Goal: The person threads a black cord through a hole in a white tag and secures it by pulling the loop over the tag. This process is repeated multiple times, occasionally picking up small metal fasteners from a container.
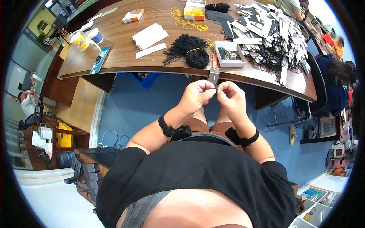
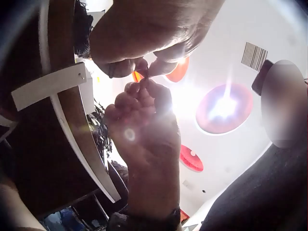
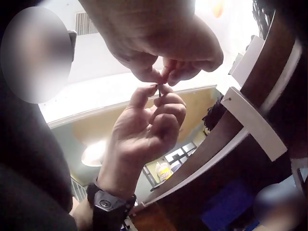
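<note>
In the head view my left hand (image 1: 195, 98) and right hand (image 1: 232, 99) meet just in front of the table edge. Thumb and forefinger of each pinch a short bit of black string (image 3: 159, 90), mostly hidden by the fingertips. Both hands face each other closely in the left wrist view. A narrow grey tag (image 1: 214, 77) juts past the table's front edge, right beyond my fingers; its small hole shows in the wrist views. On the table behind it lie a bundle of black strings (image 1: 197, 58) tied with a yellow band and a white open box (image 1: 229, 55) of small dark pieces.
A big heap of white and black tags (image 1: 272, 32) with strings covers the table's right side. White cards (image 1: 150, 37), yellow rubber bands (image 1: 190, 24), a phone (image 1: 100, 60) and cups (image 1: 95, 35) stand or lie further left. Another person (image 1: 334, 83) sits at the right.
</note>
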{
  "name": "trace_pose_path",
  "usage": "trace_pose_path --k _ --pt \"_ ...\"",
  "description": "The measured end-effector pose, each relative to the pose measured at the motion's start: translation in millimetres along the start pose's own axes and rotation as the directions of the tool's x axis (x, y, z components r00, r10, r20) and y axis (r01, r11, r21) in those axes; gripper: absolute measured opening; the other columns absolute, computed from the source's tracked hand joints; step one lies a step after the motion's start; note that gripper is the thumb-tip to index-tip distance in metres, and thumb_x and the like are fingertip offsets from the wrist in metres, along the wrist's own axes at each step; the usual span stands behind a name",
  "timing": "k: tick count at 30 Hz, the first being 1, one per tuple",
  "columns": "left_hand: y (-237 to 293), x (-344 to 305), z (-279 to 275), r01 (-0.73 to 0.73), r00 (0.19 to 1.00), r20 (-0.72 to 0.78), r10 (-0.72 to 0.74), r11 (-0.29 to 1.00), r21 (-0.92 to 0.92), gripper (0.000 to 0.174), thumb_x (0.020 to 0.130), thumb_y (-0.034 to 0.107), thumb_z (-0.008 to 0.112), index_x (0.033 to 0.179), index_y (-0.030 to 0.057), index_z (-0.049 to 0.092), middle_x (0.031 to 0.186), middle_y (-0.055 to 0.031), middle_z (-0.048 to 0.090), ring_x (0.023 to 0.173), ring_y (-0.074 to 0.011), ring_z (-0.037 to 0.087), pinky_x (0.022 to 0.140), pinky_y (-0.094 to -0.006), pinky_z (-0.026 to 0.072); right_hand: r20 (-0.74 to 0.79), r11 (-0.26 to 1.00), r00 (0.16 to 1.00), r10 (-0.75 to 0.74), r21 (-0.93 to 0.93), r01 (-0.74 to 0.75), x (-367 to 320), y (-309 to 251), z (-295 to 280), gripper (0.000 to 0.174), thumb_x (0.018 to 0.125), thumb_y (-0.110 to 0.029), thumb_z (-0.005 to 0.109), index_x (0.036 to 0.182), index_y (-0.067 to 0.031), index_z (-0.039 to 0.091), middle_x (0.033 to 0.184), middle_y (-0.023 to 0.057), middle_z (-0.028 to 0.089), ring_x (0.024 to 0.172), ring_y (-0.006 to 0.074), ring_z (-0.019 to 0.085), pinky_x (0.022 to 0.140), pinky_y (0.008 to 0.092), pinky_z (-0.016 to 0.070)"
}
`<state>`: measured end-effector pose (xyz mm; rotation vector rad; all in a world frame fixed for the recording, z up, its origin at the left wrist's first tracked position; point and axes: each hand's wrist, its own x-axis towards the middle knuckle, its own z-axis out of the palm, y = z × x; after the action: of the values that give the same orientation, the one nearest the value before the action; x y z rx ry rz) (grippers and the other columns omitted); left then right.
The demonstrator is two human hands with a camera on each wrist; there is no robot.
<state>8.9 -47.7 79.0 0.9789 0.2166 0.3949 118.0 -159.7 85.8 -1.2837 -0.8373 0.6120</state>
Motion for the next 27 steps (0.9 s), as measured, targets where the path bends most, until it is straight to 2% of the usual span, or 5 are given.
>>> trace_pose_path --k 4,15,21,24,27 --pt "3.3 3.7 -0.5 0.158 0.984 0.125 -0.130 0.956 -0.248 0.010 0.088 0.010 0.059 0.093 0.0015 0.058 0.069 0.0025 0.050 0.049 -0.0015 0.034 0.043 -0.0155 0.0273 0.011 0.963 0.997 0.075 0.260 -0.075 -0.9 -0.8 1.6 0.004 0.083 -0.001 0.060 0.086 -0.0016 0.057 0.081 -0.0006 0.059 0.073 0.0043 0.052 0.065 0.0188 0.0427" --pt "11.3 0.8 10.2 0.096 0.995 0.003 -0.097 0.983 -0.154 0.007 0.087 0.008 0.061 0.089 0.0018 0.061 0.067 0.0031 0.051 0.050 -0.0016 0.035 0.043 -0.0163 0.0264 -0.069 0.829 0.891 -0.449 -0.404 0.386 -7.6 -15.5 1.7 0.017 0.073 0.003 0.068 0.089 -0.0017 0.065 0.087 0.0086 0.064 0.075 0.0163 0.059 0.064 0.0264 0.0483" --pt "10.6 2.5 9.6 0.047 0.998 -0.052 -0.047 0.999 0.007 0.010 0.086 0.006 0.062 0.092 -0.0011 0.063 0.073 -0.0006 0.056 0.051 -0.0031 0.037 0.044 -0.0172 0.0272 0.091 0.468 0.730 -0.678 -0.712 0.523 0.3 -14.6 -6.6 0.018 0.068 0.002 0.071 0.083 -0.0031 0.063 0.084 0.0077 0.064 0.076 0.0179 0.059 0.060 0.0288 0.0470" --pt "8.9 2.4 11.6 0.033 0.997 -0.080 -0.023 0.991 0.126 0.010 0.085 0.005 0.062 0.092 -0.0017 0.064 0.073 -0.0006 0.057 0.053 -0.0032 0.039 0.046 -0.0175 0.0284 0.067 0.480 0.760 -0.647 -0.738 0.474 -0.5 -16.0 -4.0 0.017 0.065 0.002 0.070 0.078 -0.0044 0.061 0.077 0.0063 0.061 0.069 0.0172 0.057 0.059 0.0290 0.0453" --pt "10.5 1.9 14.9 -0.010 0.998 -0.061 0.021 0.983 0.181 0.009 0.084 0.005 0.062 0.090 -0.0018 0.064 0.074 0.0001 0.058 0.057 -0.0028 0.043 0.049 -0.0167 0.0321 -0.069 0.773 0.914 -0.401 -0.560 0.297 -3.7 -21.5 -7.3 0.017 0.065 0.003 0.068 0.076 -0.0054 0.059 0.072 0.0052 0.058 0.063 0.0174 0.055 0.059 0.0290 0.0445"
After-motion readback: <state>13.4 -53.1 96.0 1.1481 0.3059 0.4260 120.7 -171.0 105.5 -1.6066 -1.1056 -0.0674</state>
